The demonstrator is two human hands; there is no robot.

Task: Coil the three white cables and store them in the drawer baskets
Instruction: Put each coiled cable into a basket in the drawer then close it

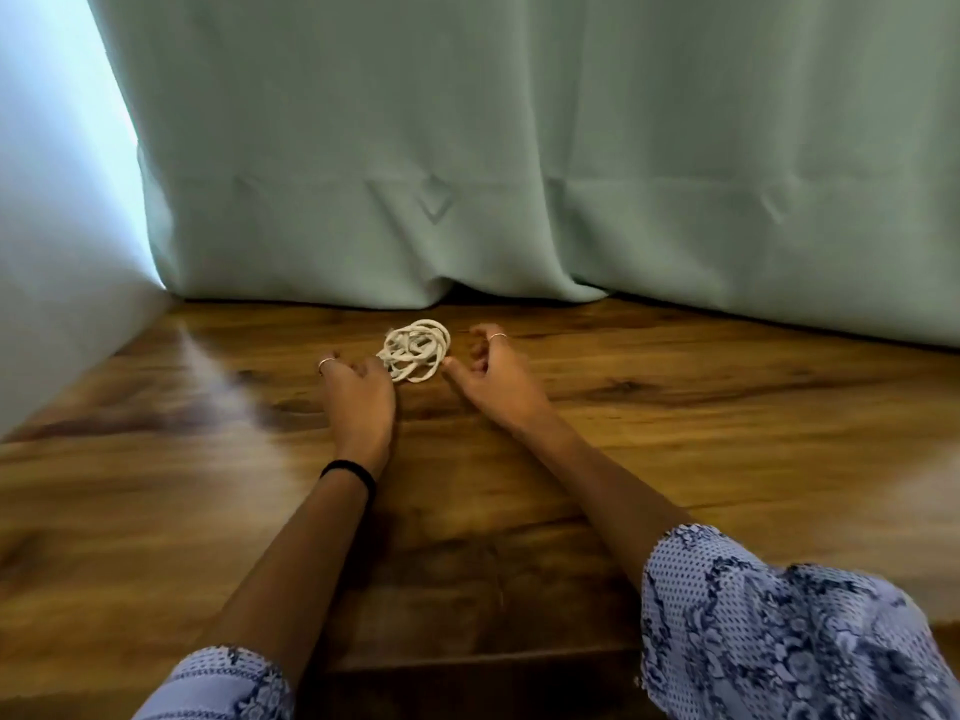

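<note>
A big pale green cloth curtain (519, 148) hangs down at the back and its bottom edge reaches the brown wooden floor (675, 433). A bright white wall (57, 252) stands on the left side. Two bare arms stretch out over the floor, and each has a blue flowery sleeve (779, 631) pushed up near the elbow. The left hand (356, 389) lies low on the floor with its fingers loosely bent, and its thumb side touches the cable. The right hand (491, 368) is just beside the cable with its fingers softly curled, holding nothing. A thin black band (349, 472) goes round the left wrist. The small white cable in a messy coil (415, 349) lies on the floor between the two hands, near the curtain.
</note>
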